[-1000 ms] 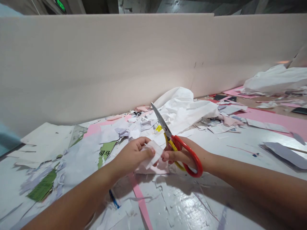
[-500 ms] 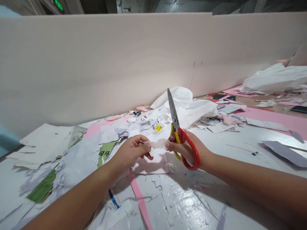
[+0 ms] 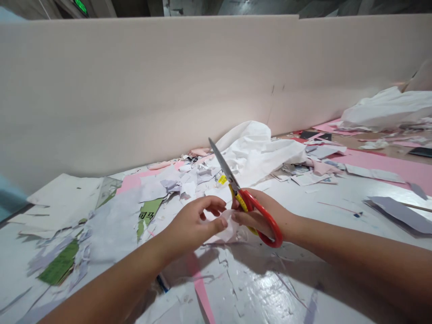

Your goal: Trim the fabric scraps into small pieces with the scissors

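Red-and-yellow-handled scissors (image 3: 230, 177) are held in my right hand (image 3: 258, 209), their blades pointing up and to the left. The same hand's thumb and fingers pinch a small, thin, whitish translucent piece of paper (image 3: 227, 234). Close beside it, my left hand (image 3: 194, 225) has its thumb and fingers apart, the thumb tip over the paper's edge. Whether that thumb presses on the paper is hard to tell. A pink paper strip (image 3: 202, 288) lies below the hands on the white table (image 3: 256, 288).
Torn paper scraps (image 3: 182, 184) and a crumpled white sheet (image 3: 258, 153) lie at the foot of a pale partition (image 3: 175, 90). Green paper (image 3: 60, 265) lies left; pink sheets (image 3: 381, 164) and a grey-lilac folded piece (image 3: 401, 215) lie right.
My left hand's fingers have spread from their pinch on the paper. The scissors have tilted left, and the paper has come lower, still in my right hand.
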Demonstrator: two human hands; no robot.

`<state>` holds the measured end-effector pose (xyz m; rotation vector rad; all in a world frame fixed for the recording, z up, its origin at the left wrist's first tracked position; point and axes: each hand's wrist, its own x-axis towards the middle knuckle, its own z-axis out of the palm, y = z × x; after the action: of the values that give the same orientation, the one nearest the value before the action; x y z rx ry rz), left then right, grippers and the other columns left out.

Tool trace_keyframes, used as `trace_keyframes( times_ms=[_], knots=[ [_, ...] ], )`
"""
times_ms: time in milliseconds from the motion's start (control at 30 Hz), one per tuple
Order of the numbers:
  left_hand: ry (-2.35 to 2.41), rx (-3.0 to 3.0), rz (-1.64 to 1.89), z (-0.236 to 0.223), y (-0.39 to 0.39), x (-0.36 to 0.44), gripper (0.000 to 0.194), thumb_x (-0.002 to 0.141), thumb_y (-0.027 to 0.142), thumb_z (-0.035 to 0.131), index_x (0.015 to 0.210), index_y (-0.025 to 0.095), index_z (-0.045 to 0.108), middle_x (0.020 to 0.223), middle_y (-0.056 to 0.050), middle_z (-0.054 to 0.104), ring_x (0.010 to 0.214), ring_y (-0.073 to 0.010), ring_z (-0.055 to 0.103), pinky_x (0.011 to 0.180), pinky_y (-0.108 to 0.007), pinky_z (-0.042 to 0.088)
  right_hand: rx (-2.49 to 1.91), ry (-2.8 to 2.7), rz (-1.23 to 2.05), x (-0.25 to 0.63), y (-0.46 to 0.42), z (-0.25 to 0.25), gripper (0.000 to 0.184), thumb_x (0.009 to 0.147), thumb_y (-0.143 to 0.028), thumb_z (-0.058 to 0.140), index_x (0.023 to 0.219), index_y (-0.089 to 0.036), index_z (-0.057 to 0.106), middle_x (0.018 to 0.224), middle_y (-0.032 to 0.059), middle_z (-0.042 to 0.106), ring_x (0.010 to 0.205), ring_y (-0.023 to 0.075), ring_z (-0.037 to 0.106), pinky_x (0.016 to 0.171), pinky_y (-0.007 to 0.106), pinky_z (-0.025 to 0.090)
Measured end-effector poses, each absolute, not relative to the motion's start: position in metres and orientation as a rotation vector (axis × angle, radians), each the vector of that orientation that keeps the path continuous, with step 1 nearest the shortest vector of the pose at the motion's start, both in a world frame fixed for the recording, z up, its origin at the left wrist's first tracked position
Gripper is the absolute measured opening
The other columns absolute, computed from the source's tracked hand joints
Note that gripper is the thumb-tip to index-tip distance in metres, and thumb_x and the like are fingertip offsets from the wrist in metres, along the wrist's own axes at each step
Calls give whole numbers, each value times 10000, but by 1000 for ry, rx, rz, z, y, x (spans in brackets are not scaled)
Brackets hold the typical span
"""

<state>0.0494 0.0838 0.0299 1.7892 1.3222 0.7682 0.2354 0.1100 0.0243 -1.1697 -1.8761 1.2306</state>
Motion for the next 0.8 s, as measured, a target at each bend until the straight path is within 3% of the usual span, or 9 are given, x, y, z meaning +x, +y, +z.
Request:
trace_keyframes(
  times_ms=[133,267,400,700,800],
  knots=[
    [1322,1665,861,28,81,55,172,740,380,572,772,211,574,655,31,537,574,-101,457,520,-219,351,-1099,-1870,1294,233,105,23,229,654,-280,641,698,-201,430,528,-87,411,470,74,371,446,196,312],
    [1308,1425,1053,27,81,58,162,707,332,613,733,199,525,613,50,522,562,-91,483,525,-206,373,-1139,-1875,1273,231,104,23,288,622,-311,675,695,-201,420,547,-80,440,478,81,401,460,209,330],
    [1288,1363,1036,27,83,59,131,686,263,617,700,193,507,545,70,484,498,-71,451,479,-189,353,-1226,-1855,1255,231,104,24,229,644,-259,624,715,-203,414,551,-76,444,482,87,413,467,218,343],
    [1193,1235,885,21,91,48,274,643,206,646,876,225,502,574,66,558,553,-121,597,521,-212,399,-1194,-1827,1204,235,111,21,153,676,-245,565,740,-202,432,602,-59,468,520,100,445,498,233,377],
    [1135,1184,821,19,90,49,183,669,235,636,821,202,542,577,53,550,532,-94,571,539,-207,408,-1150,-1840,1256,234,111,22,147,677,-231,561,742,-204,431,603,-60,476,505,98,464,481,227,385]
  ],
)
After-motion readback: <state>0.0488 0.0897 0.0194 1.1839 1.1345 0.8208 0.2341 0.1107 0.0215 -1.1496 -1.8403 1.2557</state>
